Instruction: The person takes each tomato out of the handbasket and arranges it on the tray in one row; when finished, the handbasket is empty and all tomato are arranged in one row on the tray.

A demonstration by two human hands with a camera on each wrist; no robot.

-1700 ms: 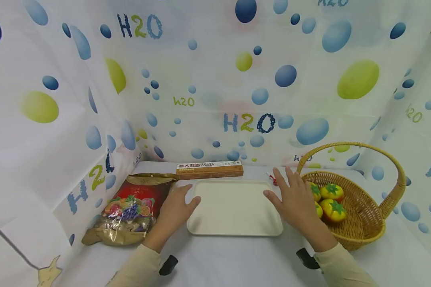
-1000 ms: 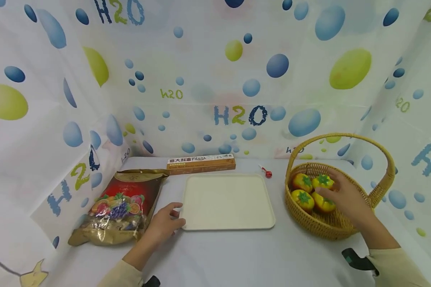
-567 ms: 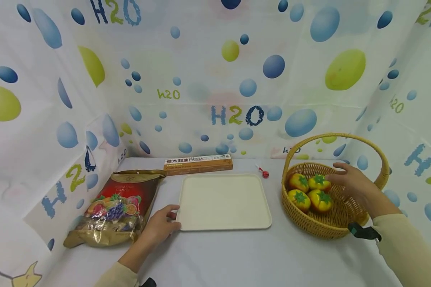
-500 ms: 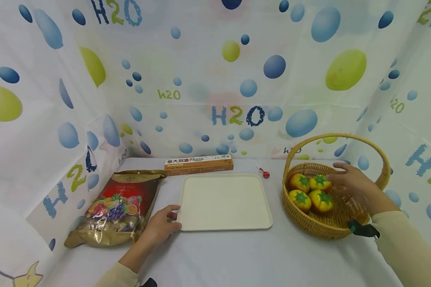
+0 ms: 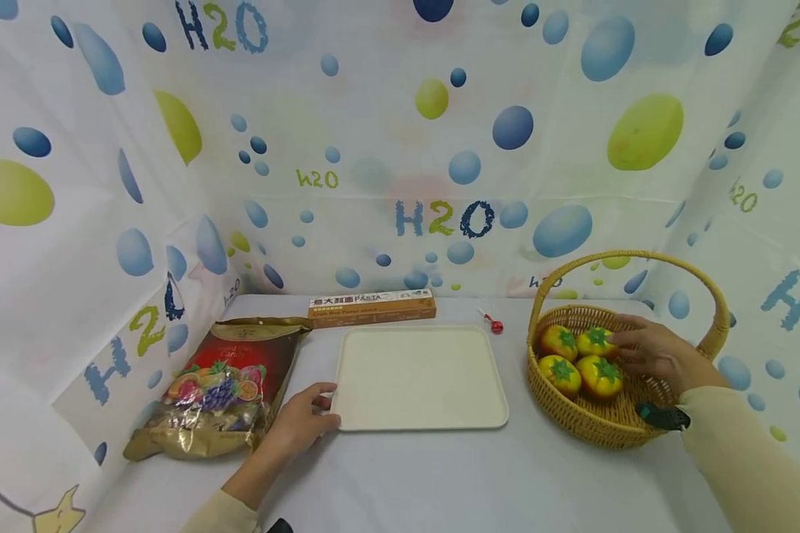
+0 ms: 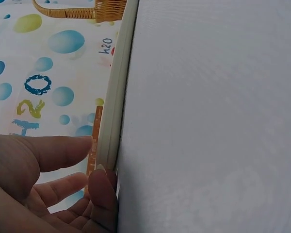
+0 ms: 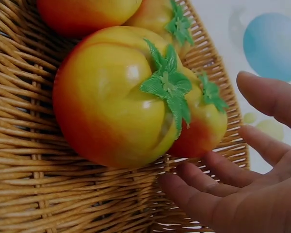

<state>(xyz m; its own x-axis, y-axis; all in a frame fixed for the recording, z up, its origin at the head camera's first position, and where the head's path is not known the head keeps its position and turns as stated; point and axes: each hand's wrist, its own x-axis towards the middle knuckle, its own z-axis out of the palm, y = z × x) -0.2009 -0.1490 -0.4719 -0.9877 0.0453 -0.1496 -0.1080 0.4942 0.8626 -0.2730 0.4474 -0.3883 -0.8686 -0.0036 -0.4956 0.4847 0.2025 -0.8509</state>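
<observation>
All four fruits (image 5: pixel 561 374) sit in the basket (image 5: pixel 576 423), your right hand (image 5: pixel 656 357) holds its fingers wide beside one, your left hand's (image 5: pixel 296 423) parted fingers meet the bare tray (image 5: pixel 420 379), and picking appears wholly outstanding.

plain cream sleeves (image 5: pixel 740 444), small black wrist devices (image 5: pixel 663 417), bare fingers (image 7: pixel 194 195)

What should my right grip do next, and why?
I'd probably curl the right grip gently round the back-right fruit: its spread fingers are right beside that fruit inside the basket and hold nothing yet. The left grip is at the tray, so it can wait.
</observation>
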